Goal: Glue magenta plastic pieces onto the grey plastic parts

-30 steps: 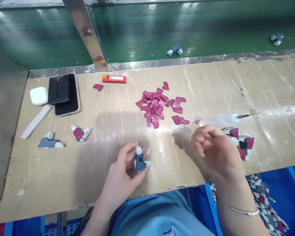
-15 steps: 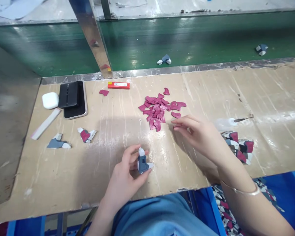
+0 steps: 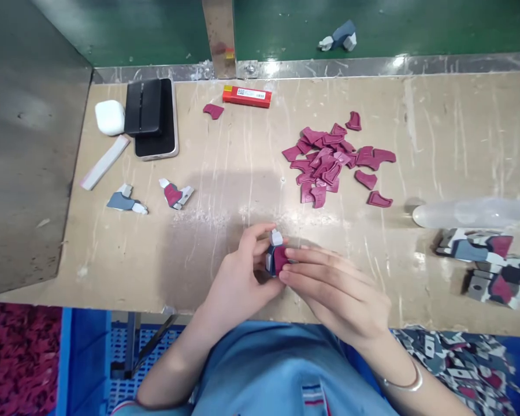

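Note:
My left hand holds a small grey-and-white shoe-upper piece upright near the front edge of the beige table. My right hand presses a maroon cut piece against it with its fingertips. A loose heap of maroon pieces lies behind the hands, at mid table.
A phone, a white earbud case, a white strip and a red box lie at the back left. Two assembled pieces rest left of the hands. A clear tool and stacked pieces sit right.
My right hand reached into the maroon heap, took one piece and brought it back onto the piece in my left hand. The camera tilted down and left.

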The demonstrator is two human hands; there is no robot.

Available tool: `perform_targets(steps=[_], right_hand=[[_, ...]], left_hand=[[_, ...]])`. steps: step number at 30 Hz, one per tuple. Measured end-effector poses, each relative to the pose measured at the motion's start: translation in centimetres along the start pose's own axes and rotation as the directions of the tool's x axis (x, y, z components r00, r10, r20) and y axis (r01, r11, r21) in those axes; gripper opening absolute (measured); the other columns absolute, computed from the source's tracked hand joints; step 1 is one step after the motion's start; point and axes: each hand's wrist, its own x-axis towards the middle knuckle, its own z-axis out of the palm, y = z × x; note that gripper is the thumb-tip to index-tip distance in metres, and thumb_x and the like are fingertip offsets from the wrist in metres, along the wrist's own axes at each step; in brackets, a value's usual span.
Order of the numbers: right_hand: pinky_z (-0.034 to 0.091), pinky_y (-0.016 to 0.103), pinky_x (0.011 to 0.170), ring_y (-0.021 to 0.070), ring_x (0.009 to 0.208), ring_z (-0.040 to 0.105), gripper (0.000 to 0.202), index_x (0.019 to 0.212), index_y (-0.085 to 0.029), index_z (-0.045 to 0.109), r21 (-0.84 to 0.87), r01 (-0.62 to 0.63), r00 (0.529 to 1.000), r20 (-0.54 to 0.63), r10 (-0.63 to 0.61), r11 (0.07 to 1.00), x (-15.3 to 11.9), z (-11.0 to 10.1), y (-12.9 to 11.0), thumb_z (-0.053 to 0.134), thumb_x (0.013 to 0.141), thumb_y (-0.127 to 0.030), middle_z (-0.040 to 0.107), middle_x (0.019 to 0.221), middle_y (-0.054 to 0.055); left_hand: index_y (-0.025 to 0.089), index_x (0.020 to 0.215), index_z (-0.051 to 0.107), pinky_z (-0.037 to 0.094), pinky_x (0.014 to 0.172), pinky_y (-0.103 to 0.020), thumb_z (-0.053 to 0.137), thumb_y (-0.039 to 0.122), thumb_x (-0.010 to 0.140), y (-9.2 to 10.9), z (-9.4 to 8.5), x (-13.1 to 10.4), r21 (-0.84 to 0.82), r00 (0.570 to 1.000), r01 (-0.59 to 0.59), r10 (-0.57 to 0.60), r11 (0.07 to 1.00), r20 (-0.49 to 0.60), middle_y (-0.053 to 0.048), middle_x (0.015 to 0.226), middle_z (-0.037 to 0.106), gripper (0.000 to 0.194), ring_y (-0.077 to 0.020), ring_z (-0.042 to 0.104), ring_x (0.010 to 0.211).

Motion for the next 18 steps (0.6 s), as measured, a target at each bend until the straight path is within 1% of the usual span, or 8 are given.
perform_targets(steps=[4, 7, 10, 11, 13, 15, 17, 18], right_hand=[[0.070, 0.037, 0.111, 0.0209, 0.120, 0.082, 0.028, 0.122, -0.017, 0.076, 0.072, -0.051, 0.998, 0.029, 0.049, 0.996, -0.1, 0.2, -0.3, 0.067, 0.102, -0.001, 0.087, 0.113, 0.006], [0.063, 0.040, 0.122, 0.0208, 0.119, 0.082, 0.028, 0.123, -0.016, 0.076, 0.057, -0.029, 0.997, 0.068, 0.025, 0.998, 0.1, 0.1, -0.2, 0.066, 0.102, -0.002, 0.087, 0.116, 0.007], [0.062, 0.041, 0.122, 0.0217, 0.118, 0.083, 0.028, 0.123, -0.017, 0.075, 0.057, -0.037, 0.997, 0.070, 0.033, 0.998, 0.3, 0.1, -0.3, 0.066, 0.100, -0.002, 0.086, 0.115, 0.008], [0.064, 0.042, 0.120, 0.0221, 0.115, 0.084, 0.030, 0.122, -0.019, 0.074, 0.096, -0.076, 0.996, 0.057, 0.071, 0.993, 0.4, 0.1, -0.4, 0.066, 0.099, -0.002, 0.086, 0.113, 0.007], [0.069, 0.044, 0.113, 0.0225, 0.107, 0.085, 0.034, 0.120, -0.023, 0.072, 0.234, -0.199, 0.978, -0.006, 0.206, 0.952, 0.5, 0.3, -0.9, 0.063, 0.097, 0.000, 0.084, 0.107, 0.005], [0.071, 0.046, 0.106, 0.0241, 0.105, 0.084, 0.034, 0.116, -0.025, 0.070, 0.356, -0.291, 0.934, -0.096, 0.345, 0.888, 0.6, 0.6, -1.3, 0.063, 0.094, 0.000, 0.080, 0.101, 0.004], [0.072, 0.047, 0.100, 0.0270, 0.109, 0.082, 0.032, 0.113, -0.026, 0.069, 0.370, -0.323, 0.903, -0.155, 0.400, 0.871, 0.6, 0.8, -1.6, 0.067, 0.092, -0.002, 0.076, 0.100, 0.005], [0.072, 0.047, 0.098, 0.0281, 0.111, 0.080, 0.032, 0.114, -0.027, 0.069, 0.346, -0.329, 0.908, -0.140, 0.395, 0.879, 0.7, 0.9, -1.6, 0.069, 0.092, -0.004, 0.075, 0.101, 0.006]], left_hand=[[0.025, 0.142, 0.047, 0.066, 0.100, -0.030, 0.070, 0.008, 0.086, -0.2, -0.3, -0.1, 0.003, 0.999, -0.031, 0.031, 0.999, 0.026, -0.007, 0.133, 0.084, 0.063, -0.0207, 0.084, 0.117], [0.024, 0.147, 0.044, 0.064, 0.108, -0.032, 0.070, 0.009, 0.088, 0.1, -0.7, -0.3, -0.091, 0.995, -0.024, 0.032, 0.996, 0.091, -0.010, 0.142, 0.079, 0.066, -0.0218, 0.081, 0.124], [0.023, 0.150, 0.045, 0.063, 0.111, -0.033, 0.075, 0.014, 0.090, 0.5, -1.1, -0.4, -0.208, 0.990, 0.025, 0.005, 0.978, 0.141, -0.012, 0.143, 0.078, 0.067, -0.0233, 0.081, 0.126], [0.024, 0.150, 0.047, 0.065, 0.109, -0.033, 0.076, 0.017, 0.091, 0.7, -1.1, -0.4, -0.233, 0.991, 0.049, -0.018, 0.971, 0.136, -0.012, 0.138, 0.080, 0.066, -0.0236, 0.082, 0.122], [0.025, 0.148, 0.054, 0.068, 0.102, -0.034, 0.079, 0.020, 0.093, 0.8, -1.2, -0.5, -0.257, 0.994, 0.086, -0.063, 0.963, 0.094, -0.009, 0.128, 0.084, 0.060, -0.0243, 0.085, 0.114], [0.025, 0.145, 0.061, 0.070, 0.097, -0.034, 0.081, 0.022, 0.094, 0.6, -1.2, -0.5, -0.256, 0.996, 0.086, -0.076, 0.963, 0.046, -0.008, 0.120, 0.086, 0.054, -0.0257, 0.086, 0.110], [0.024, 0.142, 0.065, 0.071, 0.094, -0.035, 0.084, 0.026, 0.094, 0.3, -1.2, -0.5, -0.259, 0.998, 0.068, -0.067, 0.964, 0.012, -0.009, 0.115, 0.087, 0.052, -0.0273, 0.086, 0.109], [0.023, 0.142, 0.065, 0.072, 0.093, -0.035, 0.085, 0.029, 0.094, 0.0, -1.3, -0.6, -0.269, 0.998, 0.056, -0.057, 0.961, 0.004, -0.009, 0.114, 0.087, 0.052, -0.0278, 0.086, 0.109]])
